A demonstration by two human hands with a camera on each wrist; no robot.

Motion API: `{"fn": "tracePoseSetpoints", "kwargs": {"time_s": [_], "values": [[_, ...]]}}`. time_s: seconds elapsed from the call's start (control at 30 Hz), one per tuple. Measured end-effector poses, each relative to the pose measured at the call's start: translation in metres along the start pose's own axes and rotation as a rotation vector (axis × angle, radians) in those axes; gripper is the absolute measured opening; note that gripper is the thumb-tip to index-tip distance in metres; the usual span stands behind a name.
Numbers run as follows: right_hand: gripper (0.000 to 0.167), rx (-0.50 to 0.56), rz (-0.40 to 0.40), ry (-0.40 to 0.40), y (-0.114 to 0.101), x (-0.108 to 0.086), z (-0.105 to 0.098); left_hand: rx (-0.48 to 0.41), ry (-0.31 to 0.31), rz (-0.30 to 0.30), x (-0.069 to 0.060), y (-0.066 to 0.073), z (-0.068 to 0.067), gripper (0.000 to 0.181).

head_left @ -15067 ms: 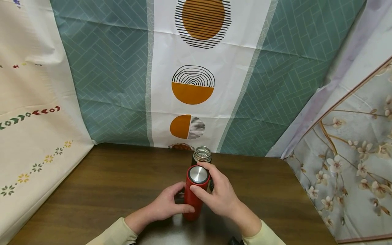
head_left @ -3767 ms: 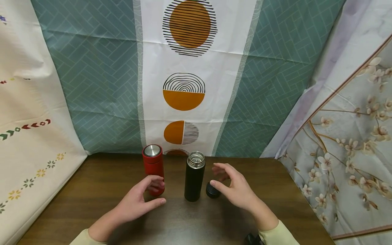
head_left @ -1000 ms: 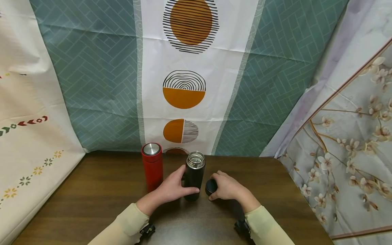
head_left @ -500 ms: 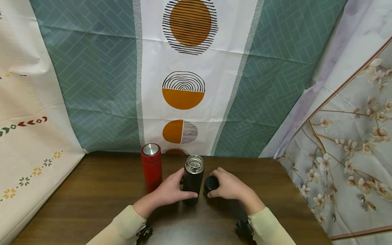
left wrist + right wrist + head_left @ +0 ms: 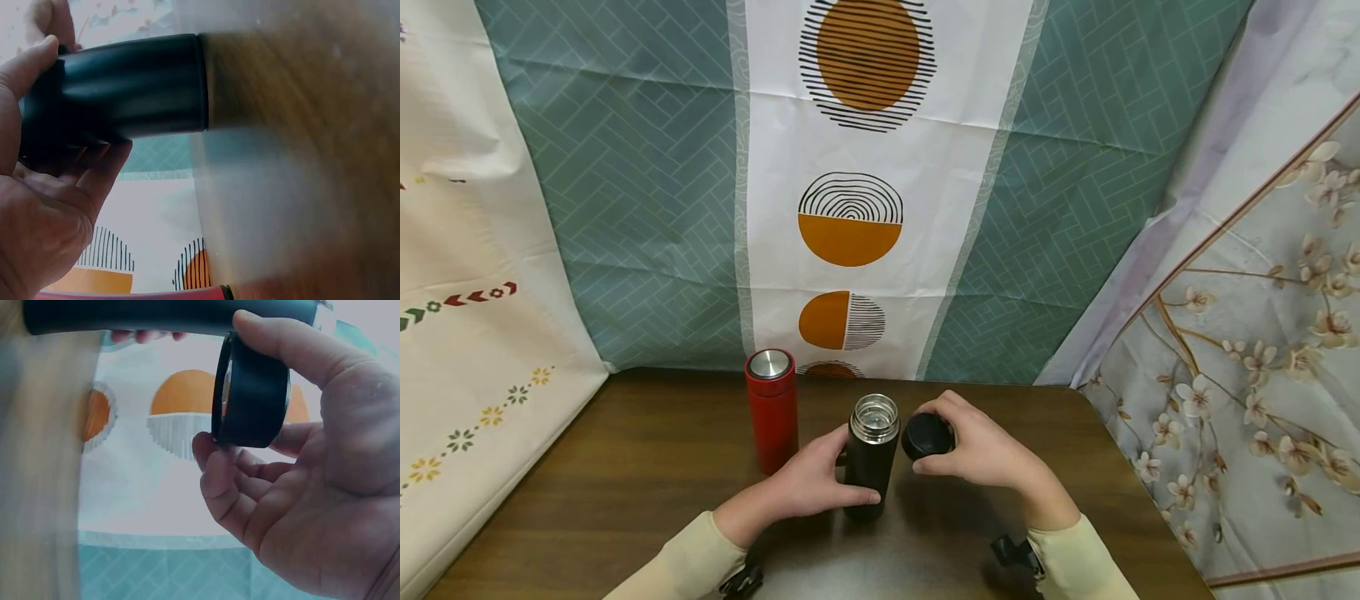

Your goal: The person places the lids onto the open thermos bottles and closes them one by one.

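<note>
Black flask (image 5: 872, 462), one, left hand (image 5: 808, 482) gripping it, one lid (image 5: 928, 436), right hand (image 5: 981, 446) pinching it, one red flask (image 5: 774, 421)

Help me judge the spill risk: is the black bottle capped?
No, the black bottle shows its bare metal mouth, and the right hand holds a black lid beside it.

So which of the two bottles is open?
The black bottle, held in the left hand: its silvery mouth is uncovered, while the red bottle has its lid on.
</note>
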State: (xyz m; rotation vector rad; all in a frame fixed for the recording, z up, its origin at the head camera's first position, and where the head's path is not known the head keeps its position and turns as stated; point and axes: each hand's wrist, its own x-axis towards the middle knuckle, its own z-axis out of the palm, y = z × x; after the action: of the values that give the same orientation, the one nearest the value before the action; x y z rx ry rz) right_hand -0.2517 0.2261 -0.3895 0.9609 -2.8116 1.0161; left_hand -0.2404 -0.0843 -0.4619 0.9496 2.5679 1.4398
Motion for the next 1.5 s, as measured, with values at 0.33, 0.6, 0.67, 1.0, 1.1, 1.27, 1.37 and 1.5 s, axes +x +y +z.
{"fn": "tracePoseSetpoints", "kwargs": {"time_s": [0.33, 0.6, 0.67, 1.0, 1.1, 1.27, 1.37, 1.5], "values": [[0.058, 0.164, -0.094, 0.043, -0.017, -0.011, -0.016, -0.029, -0.055, -0.006, -0.012, 0.009, 0.006, 0.079], [0.06, 0.335, -0.212, 0.106, -0.03, -0.018, -0.02, -0.064, -0.086, 0.044, -0.018, 0.014, 0.013, 0.078], [0.06, 0.369, -0.229, 0.106, -0.035, -0.019, -0.02, -0.076, -0.091, 0.047, -0.018, 0.014, 0.014, 0.078], [0.057, 0.495, -0.236, 0.097, -0.053, -0.019, -0.01, -0.09, -0.115, 0.055, -0.017, 0.013, 0.016, 0.079], [0.056, 0.488, -0.243, 0.103, -0.055, -0.016, -0.008, -0.097, -0.119, 0.059, -0.016, 0.012, 0.016, 0.08], [0.057, 0.45, -0.262, 0.118, -0.059, -0.01, -0.004, -0.106, -0.129, 0.058, -0.016, 0.011, 0.015, 0.082], [0.058, 0.42, -0.283, 0.123, -0.061, -0.006, -0.002, -0.111, -0.138, 0.058, -0.016, 0.011, 0.015, 0.083], [0.059, 0.405, -0.298, 0.118, -0.063, -0.003, 0.0, -0.116, -0.145, 0.056, -0.017, 0.011, 0.014, 0.083]]}}
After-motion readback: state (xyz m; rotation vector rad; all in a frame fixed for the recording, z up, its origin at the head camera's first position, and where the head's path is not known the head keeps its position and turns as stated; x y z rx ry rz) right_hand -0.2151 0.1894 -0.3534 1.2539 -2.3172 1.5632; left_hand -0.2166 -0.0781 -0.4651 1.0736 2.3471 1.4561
